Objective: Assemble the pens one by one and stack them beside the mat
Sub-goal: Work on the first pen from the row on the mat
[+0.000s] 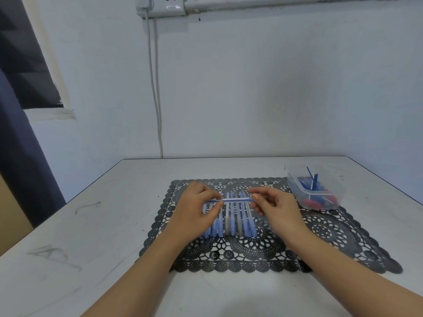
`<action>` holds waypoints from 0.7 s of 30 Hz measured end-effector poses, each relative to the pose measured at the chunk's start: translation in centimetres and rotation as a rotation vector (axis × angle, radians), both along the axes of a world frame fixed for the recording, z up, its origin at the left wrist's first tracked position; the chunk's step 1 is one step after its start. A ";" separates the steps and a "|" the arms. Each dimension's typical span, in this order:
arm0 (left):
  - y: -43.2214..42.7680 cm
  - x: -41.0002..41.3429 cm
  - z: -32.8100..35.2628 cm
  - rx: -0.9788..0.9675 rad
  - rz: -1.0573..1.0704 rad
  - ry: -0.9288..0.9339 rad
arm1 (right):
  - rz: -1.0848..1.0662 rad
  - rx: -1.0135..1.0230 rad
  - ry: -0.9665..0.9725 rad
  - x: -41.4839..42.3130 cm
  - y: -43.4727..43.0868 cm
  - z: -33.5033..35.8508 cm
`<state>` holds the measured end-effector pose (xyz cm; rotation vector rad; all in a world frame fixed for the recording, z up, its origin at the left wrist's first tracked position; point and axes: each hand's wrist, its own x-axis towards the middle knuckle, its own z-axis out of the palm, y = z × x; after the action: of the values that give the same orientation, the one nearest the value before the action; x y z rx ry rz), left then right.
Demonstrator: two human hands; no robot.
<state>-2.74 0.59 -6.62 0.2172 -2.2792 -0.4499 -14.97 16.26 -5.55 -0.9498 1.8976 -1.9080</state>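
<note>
White table, black lace mat. L hand fingers curled, pinching pen at left end; R hand thumb+index pinch right end, over pen row.

A slim translucent blue pen is held level, crosswise above the black lace-pattern mat, its ends pinched by the left hand and right hand. Beneath it, a row of blue and grey pens lies side by side on the mat, running front to back. On the mat's far right corner a clear plastic tub holds thin blue refills, leaning upright, among red and blue parts.
</note>
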 end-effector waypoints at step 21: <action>0.5 0.2 0.6 -0.043 0.009 0.037 | -0.038 0.086 0.215 -0.7 -0.1 -0.8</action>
<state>-2.57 1.14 -5.97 0.1958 -2.2488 -0.3968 -15.65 16.12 -6.40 -1.1393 2.1128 -1.7910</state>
